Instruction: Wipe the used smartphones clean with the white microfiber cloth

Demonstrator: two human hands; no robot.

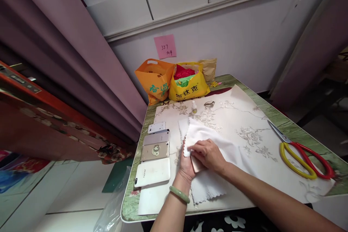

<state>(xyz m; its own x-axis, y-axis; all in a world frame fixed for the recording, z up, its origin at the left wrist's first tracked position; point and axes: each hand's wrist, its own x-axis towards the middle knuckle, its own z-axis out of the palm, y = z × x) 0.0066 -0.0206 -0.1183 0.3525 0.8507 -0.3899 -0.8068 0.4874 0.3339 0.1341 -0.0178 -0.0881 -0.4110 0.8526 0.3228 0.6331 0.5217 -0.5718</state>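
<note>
Over the table (133,205), a phone (198,165) is resting in the left hand (187,166), the right hand (209,154) lying above it, a cloth (199,130) spreading around both. From the hands, four phones (155,174) are lying in a column at nine o'clock, scissors (288,142) at three, a bottle (194,108) at twelve, glasses (209,104) toward one, all on or overlapping a sheet (261,145). Farther back, one bag (154,79) is standing at eleven, a second bag (189,88) at twelve, a pouch (209,69) behind its right end.

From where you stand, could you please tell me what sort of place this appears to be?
Probably a room in a home, though I cannot be certain: there is a long purple fabric curtain, a green marble-patterned table and a white floral-patterned sheet spread on it.
</note>
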